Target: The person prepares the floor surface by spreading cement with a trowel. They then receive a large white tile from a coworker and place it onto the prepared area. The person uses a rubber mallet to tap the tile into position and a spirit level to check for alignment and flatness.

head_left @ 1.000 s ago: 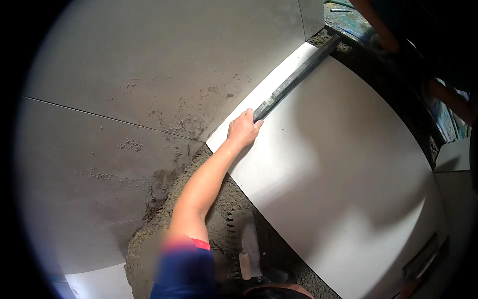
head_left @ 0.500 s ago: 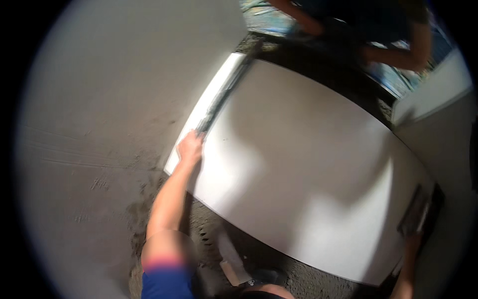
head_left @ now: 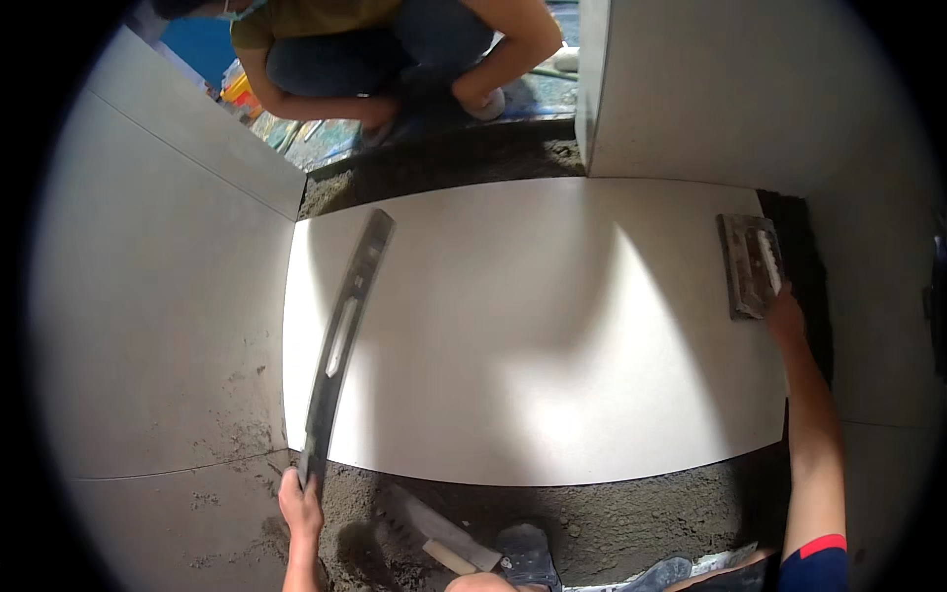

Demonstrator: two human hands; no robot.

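A large off-white tile point(head_left: 493, 326) lies flat on a mortar bed. My left hand point(head_left: 302, 505), just beyond the tile's near left corner, is closed round the near end of a long dark spirit level point(head_left: 340, 331). The level slants across the left part of the tile, its far end toward the far edge. On the tile's right end rests a flat rectangular float point(head_left: 747, 271), and my right hand point(head_left: 784, 314) grips its handle. Part of the right fingers is hidden by the float's handle.
A notched trowel point(head_left: 439, 538) lies on the rough grey mortar point(head_left: 612, 518) near my feet. Across the tile, another person point(head_left: 385, 49) crouches past a mortar strip point(head_left: 444, 163). Grey tiled walls point(head_left: 178, 266) stand at the left and right point(head_left: 710, 99).
My view has swung round. My left hand has drawn the level back toward me, past the tile's near edge. The float in my right hand now sits farther from me along the right end.
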